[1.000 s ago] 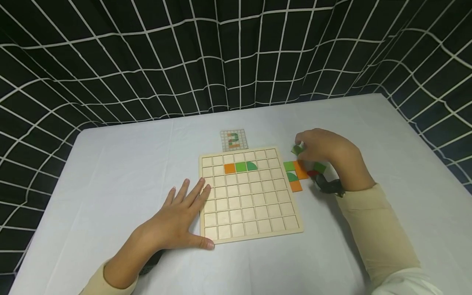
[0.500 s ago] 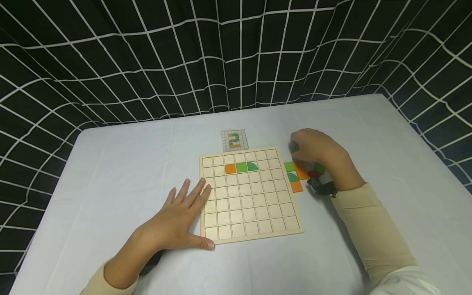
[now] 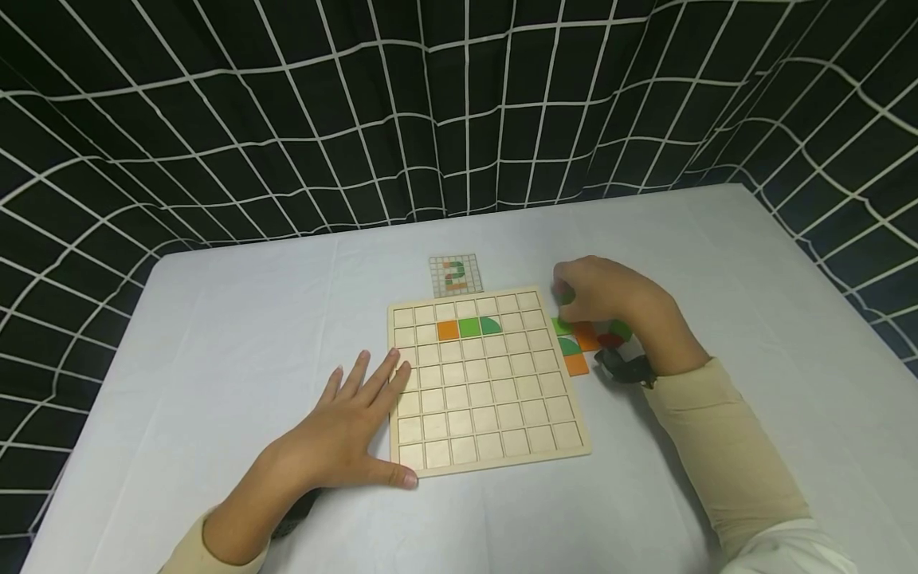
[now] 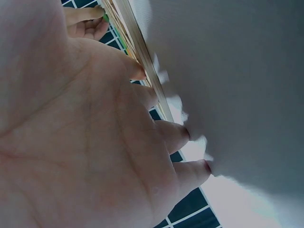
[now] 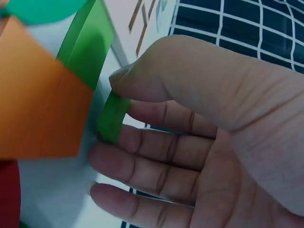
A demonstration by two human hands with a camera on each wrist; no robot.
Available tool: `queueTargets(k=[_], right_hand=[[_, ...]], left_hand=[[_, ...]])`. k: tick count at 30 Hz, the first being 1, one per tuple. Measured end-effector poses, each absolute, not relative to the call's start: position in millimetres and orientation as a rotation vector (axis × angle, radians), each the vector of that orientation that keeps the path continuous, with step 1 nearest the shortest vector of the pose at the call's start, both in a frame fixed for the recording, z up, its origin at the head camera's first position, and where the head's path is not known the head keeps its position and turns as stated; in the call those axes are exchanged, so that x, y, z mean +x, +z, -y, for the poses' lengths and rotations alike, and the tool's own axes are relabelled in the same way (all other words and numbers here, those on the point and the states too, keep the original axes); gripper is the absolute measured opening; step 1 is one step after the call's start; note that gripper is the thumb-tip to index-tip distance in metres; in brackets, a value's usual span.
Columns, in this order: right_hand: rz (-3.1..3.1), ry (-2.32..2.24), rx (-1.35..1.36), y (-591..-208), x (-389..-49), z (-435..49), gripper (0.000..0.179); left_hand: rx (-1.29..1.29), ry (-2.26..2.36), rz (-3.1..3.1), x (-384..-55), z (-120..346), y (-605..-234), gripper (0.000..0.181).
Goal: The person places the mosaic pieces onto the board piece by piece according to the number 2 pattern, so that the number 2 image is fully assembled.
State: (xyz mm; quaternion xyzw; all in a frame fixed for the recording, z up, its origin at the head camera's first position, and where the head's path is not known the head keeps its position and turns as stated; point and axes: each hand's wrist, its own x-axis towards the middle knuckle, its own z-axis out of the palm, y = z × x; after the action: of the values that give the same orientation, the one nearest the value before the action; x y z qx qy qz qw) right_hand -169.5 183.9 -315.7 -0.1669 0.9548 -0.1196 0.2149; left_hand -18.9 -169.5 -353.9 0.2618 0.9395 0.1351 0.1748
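My left hand point(image 3: 344, 438) lies with spread, straight fingers at the left edge of the wooden grid board point(image 3: 495, 418); its fingertips touch the frame. In the right wrist view, my right hand point(image 5: 185, 128) pinches a green tile point(image 5: 113, 118) between thumb and fingers, just past the board's upper right corner. Set in the board's second row are an orange square tile point(image 3: 448, 329), a green square tile point(image 3: 469, 327) and a tile with a green quarter circle point(image 3: 491, 324). In the head view the fingers partly hide the pinched tile.
Loose tiles lie right of the board: an orange square tile point(image 3: 577, 364), a tile with a green quarter circle point(image 3: 570, 346), an orange piece point(image 3: 586, 336) and a red piece point(image 3: 610, 340). A small pattern card point(image 3: 456, 275) lies behind the board.
My right hand has moved left toward the board's upper right corner, and the green tile has shifted with it. The left hand and the tiles on the board have stayed put.
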Motion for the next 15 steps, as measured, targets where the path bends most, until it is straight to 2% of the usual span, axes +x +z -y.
queueTargets(k=[15], right_hand=[[-2.568,-0.466,-0.730,-315,-155,-157,0.023]], left_hand=[[0.740,0.408,-2.655,-17,169,-350,0.126]])
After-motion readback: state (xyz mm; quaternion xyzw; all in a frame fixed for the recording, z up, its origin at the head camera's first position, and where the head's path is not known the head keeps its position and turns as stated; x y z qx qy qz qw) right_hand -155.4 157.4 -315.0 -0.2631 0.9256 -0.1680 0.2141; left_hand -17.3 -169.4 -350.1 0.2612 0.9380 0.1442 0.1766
